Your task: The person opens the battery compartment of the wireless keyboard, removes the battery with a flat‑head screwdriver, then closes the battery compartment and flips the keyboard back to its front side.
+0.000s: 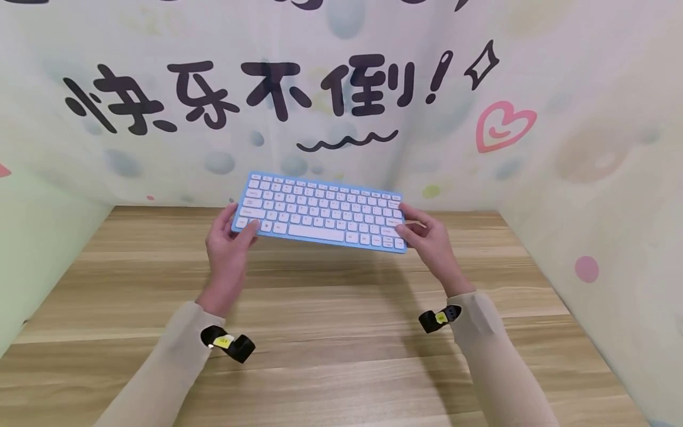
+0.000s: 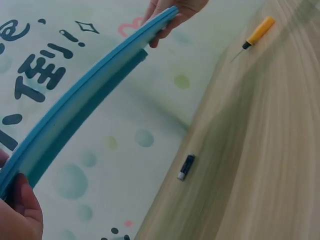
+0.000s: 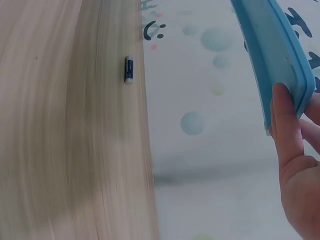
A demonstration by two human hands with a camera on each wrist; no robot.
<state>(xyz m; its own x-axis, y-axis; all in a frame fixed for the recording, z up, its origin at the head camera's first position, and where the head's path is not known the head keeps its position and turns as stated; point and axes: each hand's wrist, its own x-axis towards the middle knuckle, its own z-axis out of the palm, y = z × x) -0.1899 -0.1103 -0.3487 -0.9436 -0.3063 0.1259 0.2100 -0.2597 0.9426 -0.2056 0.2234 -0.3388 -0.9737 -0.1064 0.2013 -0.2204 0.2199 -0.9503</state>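
A blue keyboard with white keys is held up above the table, its key side facing the head camera. My left hand grips its left end, thumb over the lower left keys. At the right end my right hand pinches the edge, thumb on the front and fingers behind. The keyboard's blue underside shows in the right wrist view, with fingers of the right hand against it. In the left wrist view the keyboard appears nearly edge-on.
A small dark battery with a pale end lies on the wooden table near the wall. A screwdriver with a yellow handle lies farther along the table. Printed cloth walls stand behind and at both sides.
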